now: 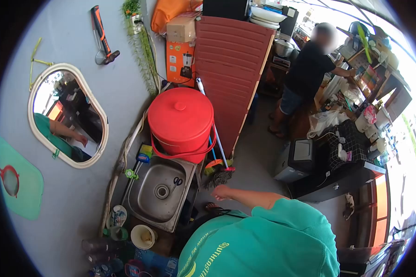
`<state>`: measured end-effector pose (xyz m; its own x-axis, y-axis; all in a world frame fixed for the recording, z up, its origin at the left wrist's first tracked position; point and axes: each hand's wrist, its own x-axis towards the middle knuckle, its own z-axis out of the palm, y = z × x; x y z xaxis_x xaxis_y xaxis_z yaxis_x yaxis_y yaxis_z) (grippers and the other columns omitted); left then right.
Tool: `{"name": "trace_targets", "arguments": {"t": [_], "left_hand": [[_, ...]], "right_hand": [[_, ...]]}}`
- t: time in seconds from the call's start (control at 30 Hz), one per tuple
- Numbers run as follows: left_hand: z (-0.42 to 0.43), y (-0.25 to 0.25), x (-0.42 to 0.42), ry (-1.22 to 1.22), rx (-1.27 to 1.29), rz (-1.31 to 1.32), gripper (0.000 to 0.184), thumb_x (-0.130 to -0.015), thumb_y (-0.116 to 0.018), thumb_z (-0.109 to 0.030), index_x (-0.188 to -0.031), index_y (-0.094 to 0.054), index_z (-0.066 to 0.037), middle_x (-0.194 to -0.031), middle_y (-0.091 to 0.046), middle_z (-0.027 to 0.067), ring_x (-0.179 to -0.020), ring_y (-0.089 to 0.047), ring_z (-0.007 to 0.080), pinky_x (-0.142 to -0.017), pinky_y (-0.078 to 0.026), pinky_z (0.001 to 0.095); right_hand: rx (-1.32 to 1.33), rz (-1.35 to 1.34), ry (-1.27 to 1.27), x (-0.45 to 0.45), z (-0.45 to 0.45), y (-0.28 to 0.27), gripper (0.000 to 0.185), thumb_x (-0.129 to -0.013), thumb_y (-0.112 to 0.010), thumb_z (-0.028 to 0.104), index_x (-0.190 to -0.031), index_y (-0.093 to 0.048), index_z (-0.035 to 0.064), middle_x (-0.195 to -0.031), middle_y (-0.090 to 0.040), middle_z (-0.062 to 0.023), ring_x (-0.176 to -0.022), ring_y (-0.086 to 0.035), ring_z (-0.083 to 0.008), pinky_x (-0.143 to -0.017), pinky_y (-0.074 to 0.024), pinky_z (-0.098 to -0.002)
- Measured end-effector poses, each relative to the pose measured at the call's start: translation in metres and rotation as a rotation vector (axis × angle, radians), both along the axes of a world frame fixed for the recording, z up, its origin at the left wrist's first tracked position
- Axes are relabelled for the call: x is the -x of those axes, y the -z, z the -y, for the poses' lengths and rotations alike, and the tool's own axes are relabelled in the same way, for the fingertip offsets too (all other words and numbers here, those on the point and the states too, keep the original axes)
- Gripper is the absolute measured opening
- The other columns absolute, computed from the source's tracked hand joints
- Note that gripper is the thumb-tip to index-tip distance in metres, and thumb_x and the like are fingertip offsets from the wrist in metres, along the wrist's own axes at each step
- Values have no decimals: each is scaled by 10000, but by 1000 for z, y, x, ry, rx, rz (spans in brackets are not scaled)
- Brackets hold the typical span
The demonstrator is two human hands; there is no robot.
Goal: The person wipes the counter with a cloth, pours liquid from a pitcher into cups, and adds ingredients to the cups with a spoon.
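My right hand (222, 192) reaches out in front of my teal shirt (263, 242), its fingers curled in and nothing visible in them. It is above the floor beside the sink, close to the dark strands of a mop (218, 178). To its left is a steel sink (141, 196) with black-handled scissors (176, 181) lying in the basin near the drain. A large red lidded bucket (180, 115) stands at the sink's far end. The mirror (69, 113) on the wall reflects a teal sleeve and a bare arm. My left hand is out of view.
A white tub (143, 237) and several bottles crowd the sink's near end. A maroon panel (229, 60) rises behind the bucket. At the back right, a person in a dark shirt (307, 69) reaches toward a cluttered shelf. A grey-black bin (296, 159) stands right of the walkway.
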<state>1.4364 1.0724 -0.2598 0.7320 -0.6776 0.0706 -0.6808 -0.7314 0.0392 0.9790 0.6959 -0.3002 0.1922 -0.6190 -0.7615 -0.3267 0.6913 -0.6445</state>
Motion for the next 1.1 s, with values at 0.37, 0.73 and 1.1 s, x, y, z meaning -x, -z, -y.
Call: {"name": "trace_targets", "arguments": {"t": [0.37,0.73,1.1], "left_hand": [[23,0,11,49,13,-20,575,-938,-450,-503,-1225,-552,-15,-988,-647,185,-815,-628,361,-671,-498,545],[20,-2,14,47,19,-25,522,-926,-474,-459,-1168,-569,-6,-962,-645,201,-811,-625,381,-678,-496,546],[-2,-4,11,11,19,-31,471,-915,-499,-414,-1112,-587,4,-936,-643,217,-807,-622,402,-684,-493,546]], "right_hand": [[587,-569,-738,71,-48,56,328,-749,-649,362,-749,-689,36,-745,-662,-218,-718,-631,-424,-702,-509,-505],[58,-634,-611,100,-54,77,388,-885,-639,395,-763,-706,32,-680,-662,-149,-577,-635,-266,-572,-537,-435],[-9,-539,-660,67,-41,82,370,-902,-637,387,-751,-682,52,-604,-597,-109,-515,-561,-247,-500,-461,-419]]}}
